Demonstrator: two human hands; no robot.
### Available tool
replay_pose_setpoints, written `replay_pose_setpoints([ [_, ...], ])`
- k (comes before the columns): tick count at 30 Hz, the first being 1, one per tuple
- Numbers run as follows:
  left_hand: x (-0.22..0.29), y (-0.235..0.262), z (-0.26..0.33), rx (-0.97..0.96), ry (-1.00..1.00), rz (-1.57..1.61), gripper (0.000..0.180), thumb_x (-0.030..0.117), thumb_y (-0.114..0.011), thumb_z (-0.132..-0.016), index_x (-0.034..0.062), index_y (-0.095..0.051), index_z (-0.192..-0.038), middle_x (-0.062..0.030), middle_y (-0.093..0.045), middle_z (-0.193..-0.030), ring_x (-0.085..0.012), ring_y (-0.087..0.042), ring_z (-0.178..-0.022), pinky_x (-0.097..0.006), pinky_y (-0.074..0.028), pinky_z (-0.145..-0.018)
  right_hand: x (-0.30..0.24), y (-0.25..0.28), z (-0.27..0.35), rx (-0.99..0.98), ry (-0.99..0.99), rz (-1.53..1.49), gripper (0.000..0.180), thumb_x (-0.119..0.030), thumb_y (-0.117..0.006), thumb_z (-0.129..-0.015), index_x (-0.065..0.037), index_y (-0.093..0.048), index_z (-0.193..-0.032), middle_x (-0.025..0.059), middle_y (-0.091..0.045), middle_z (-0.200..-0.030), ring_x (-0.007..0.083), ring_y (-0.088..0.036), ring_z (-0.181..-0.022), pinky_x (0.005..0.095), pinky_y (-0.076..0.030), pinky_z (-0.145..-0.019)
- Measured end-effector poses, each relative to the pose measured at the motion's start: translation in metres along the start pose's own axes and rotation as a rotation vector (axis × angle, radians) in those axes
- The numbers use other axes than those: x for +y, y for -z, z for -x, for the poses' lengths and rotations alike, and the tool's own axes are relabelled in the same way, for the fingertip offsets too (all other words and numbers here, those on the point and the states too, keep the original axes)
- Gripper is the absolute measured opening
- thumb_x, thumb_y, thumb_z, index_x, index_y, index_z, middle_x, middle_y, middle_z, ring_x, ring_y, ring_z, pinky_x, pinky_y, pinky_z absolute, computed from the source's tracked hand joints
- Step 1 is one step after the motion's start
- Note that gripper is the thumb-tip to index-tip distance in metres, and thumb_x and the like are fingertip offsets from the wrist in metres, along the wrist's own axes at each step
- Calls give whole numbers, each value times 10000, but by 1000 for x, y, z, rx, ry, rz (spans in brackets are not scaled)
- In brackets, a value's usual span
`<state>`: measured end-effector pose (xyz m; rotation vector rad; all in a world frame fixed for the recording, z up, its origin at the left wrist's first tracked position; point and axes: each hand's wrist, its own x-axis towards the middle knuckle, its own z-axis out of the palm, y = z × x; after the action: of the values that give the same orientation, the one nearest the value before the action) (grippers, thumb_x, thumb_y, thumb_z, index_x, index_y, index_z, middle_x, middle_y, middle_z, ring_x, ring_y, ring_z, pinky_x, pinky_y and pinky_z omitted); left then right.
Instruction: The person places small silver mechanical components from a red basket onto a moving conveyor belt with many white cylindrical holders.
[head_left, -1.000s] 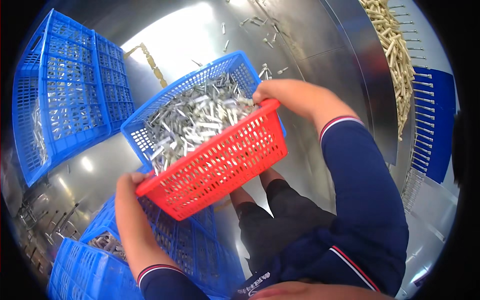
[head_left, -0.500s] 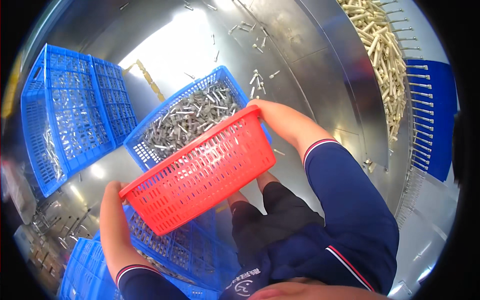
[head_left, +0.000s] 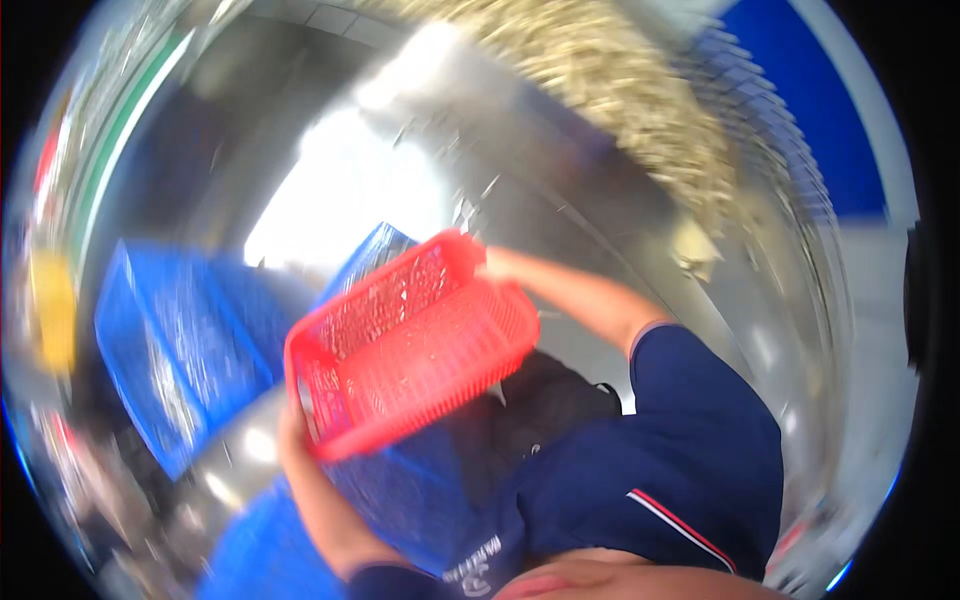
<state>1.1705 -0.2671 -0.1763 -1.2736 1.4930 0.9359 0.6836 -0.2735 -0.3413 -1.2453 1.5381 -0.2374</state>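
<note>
Between my two hands is a red plastic basket (head_left: 415,375) with slotted walls, tilted so that its inside shows; I make out no parts in it. My left hand (head_left: 294,430) grips its left end near the rim. At the far right corner, my right hand (head_left: 492,264) is closed on the rim. Just beyond the red basket, part of a blue crate (head_left: 375,252) shows; the red one covers the rest of it, so its contents are hidden. Motion smears the whole picture, and the fingers are hard to make out.
Blue crates (head_left: 190,340) stand at the left, and more blue crate (head_left: 265,550) shows below my left arm. Blurred pale cream sticks (head_left: 600,80) lie heaped at the far right, beside a row of thin metal pins (head_left: 770,110). A shiny metal surface (head_left: 540,170) lies between.
The red basket has turned from its slotted outer side to its open inside and come nearer my body. Both hands keep hold of it. The whole view has swung round.
</note>
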Motion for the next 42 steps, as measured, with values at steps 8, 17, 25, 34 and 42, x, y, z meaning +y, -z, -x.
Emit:
replay_pose_setpoints([
  [8,228,-87,22,977,-570,602,437,353,-536,-858,-3,-581,-1108,-202,-610,-1007,-275,-582,-940,-370,-452,-811,63,36,397,983,-164,-166,439,-357,-576,-823,-29,-518,-1109,190,-620,-1011,297,-622,-898,415,-481,-757],
  [17,569,-261,21,730,-932,219,453,333,-472,-922,-8,-502,-1219,-191,-614,-1004,-286,-576,-924,-373,-452,-831,400,-19,771,1861,-442,-553,418,-307,-655,-816,-79,-582,-1159,68,-672,-941,184,-621,-912,369,-501,-773],
  [25,958,-417,97,344,-1048,273,621,410,-552,-880,-27,-417,-1300,-165,-572,-1103,-261,-575,-924,-384,-477,-811,650,65,1035,1726,-899,-548,460,-405,-581,-798,-119,-591,-1157,185,-632,-1042,347,-585,-1020,439,-459,-866],
  [34,1257,-598,120,166,-1473,-182,586,260,-593,-853,-24,-372,-1316,-246,-370,-1360,-325,-410,-1239,-394,-355,-1017,929,145,1253,1759,-1204,-684,492,-380,-586,-807,-64,-549,-1182,230,-551,-1180,384,-510,-1122,462,-417,-933],
  [42,1559,-629,362,1110,-1951,-551,501,235,-682,-759,13,-530,-1182,-198,-513,-1222,-376,-499,-1102,-473,-403,-927,953,395,1294,1690,-456,227,656,-287,-662,-766,-103,-383,-1331,219,-413,-1308,370,-373,-1242,446,-317,-1031],
])
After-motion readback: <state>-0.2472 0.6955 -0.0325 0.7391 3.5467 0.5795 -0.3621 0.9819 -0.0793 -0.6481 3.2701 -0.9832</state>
